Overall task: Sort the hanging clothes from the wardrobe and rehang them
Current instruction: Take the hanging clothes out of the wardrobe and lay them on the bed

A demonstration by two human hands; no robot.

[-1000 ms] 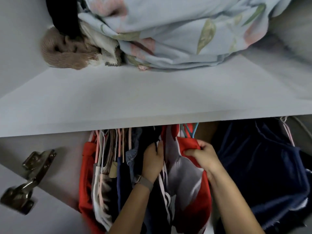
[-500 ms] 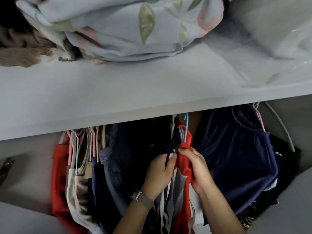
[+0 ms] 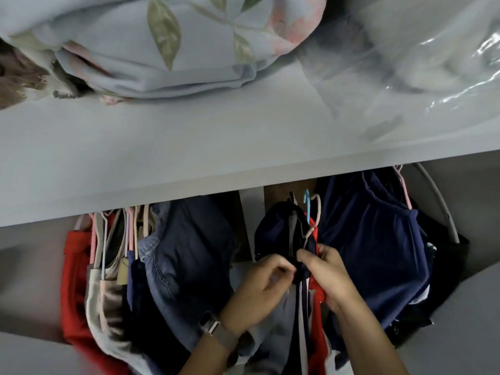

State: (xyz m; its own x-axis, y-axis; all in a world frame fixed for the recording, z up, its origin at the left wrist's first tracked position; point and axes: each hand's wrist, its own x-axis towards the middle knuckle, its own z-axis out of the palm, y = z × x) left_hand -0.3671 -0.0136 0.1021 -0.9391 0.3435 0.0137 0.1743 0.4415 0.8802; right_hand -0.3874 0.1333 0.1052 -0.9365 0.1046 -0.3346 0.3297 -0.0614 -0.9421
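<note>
A white shelf (image 3: 189,147) spans the frame's middle, and the hanging clothes fill the lower half beneath it. A bunch of red, denim and pale garments (image 3: 130,272) hangs at lower left, a navy garment (image 3: 373,255) at lower right. Between them, at lower centre, hangs a dark garment (image 3: 276,234) with red cloth just beside it, its long axis dropping towards the frame's bottom. Both hands meet just below its hangers (image 3: 311,209): the right hand (image 3: 328,274) pinches the dark fabric, while the left hand (image 3: 263,288) curls beside it, seemingly gripping pale cloth, though blur obscures this.
</note>
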